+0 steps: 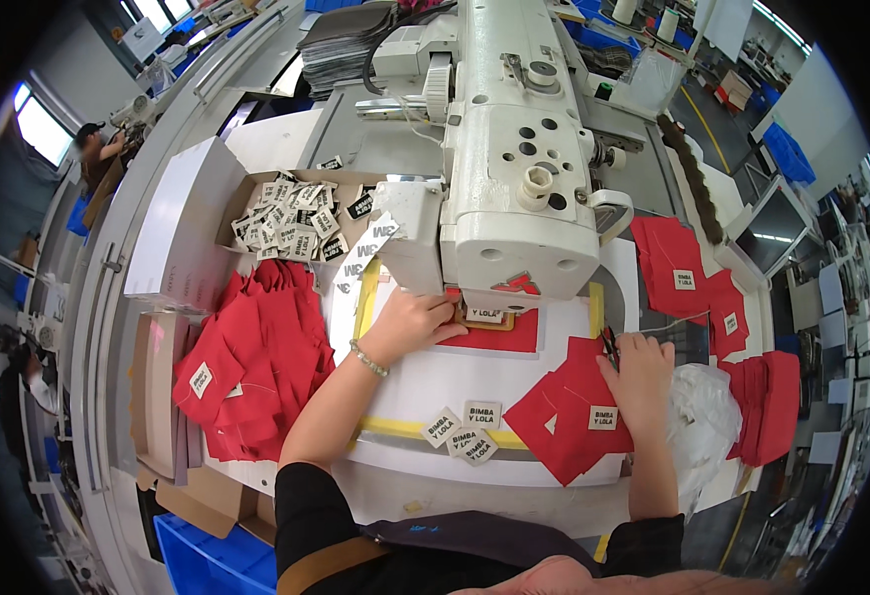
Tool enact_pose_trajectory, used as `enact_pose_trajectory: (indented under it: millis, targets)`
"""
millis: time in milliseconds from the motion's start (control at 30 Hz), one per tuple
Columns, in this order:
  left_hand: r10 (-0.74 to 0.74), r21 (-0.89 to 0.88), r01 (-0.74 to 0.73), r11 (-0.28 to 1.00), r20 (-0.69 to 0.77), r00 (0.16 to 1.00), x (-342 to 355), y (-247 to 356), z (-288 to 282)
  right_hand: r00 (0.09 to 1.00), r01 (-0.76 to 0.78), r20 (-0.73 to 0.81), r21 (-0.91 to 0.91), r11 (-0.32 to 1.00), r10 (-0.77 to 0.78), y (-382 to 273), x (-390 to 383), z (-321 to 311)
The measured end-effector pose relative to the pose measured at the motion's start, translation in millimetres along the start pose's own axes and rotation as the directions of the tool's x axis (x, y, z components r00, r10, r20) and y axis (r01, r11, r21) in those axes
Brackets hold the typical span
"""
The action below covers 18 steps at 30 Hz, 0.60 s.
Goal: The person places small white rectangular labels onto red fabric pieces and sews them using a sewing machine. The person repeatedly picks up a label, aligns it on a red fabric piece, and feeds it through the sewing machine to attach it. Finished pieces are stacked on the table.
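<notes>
Left hand (pixel 410 323), grip unclear, is placed by white sewing machine (pixel 489 124); red fabric (pixel 661 252) rightward is labelled, square white labels (pixel 281 216) leftward unattached.

Red fabric pieces (pixel 266 362) flank a sewing machine (pixel 519 233) on a white worktable (pixel 390 468), an open carton (pixel 225 234) left of the machine, square labels (pixel 481 415) before it.

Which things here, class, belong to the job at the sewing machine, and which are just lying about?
Apparently part of the job:
sewing machine
red cloth piece under its head, by the left hand
loose white labels
open label box
red cloth squares by the right hand

Apparently just lying about:
crumpled plastic bag
blue bin
stacked dark sheets
</notes>
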<state>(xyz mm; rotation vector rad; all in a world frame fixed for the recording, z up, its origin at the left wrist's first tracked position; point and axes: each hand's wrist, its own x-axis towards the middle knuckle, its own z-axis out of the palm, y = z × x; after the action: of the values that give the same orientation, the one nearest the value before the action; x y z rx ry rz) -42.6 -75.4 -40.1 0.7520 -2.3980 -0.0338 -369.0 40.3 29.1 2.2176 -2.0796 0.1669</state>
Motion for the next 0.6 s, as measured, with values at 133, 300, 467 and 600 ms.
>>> enact_pose_trajectory:
  millis: [133,300,467,600]
  targets:
    - [0.063,0.001,-0.063,0.998,-0.078,0.995,4,1,1,0.986,-0.096,0.13,-0.035,0.995,0.1,15,-23,11]
    - [0.061,0.029,-0.061,0.998,0.011,0.998,-2,1,6,0.98,-0.182,0.107,0.125,0.975,0.169,19,-25,25]
    - [0.163,0.087,-0.161,0.983,-0.011,0.987,0,4,7,0.964,-0.257,0.106,0.151,0.955,0.243,20,-17,27]
    - [0.184,0.088,-0.186,0.979,0.036,0.982,2,8,8,0.988,-0.151,0.019,0.24,0.959,0.151,9,-6,5]
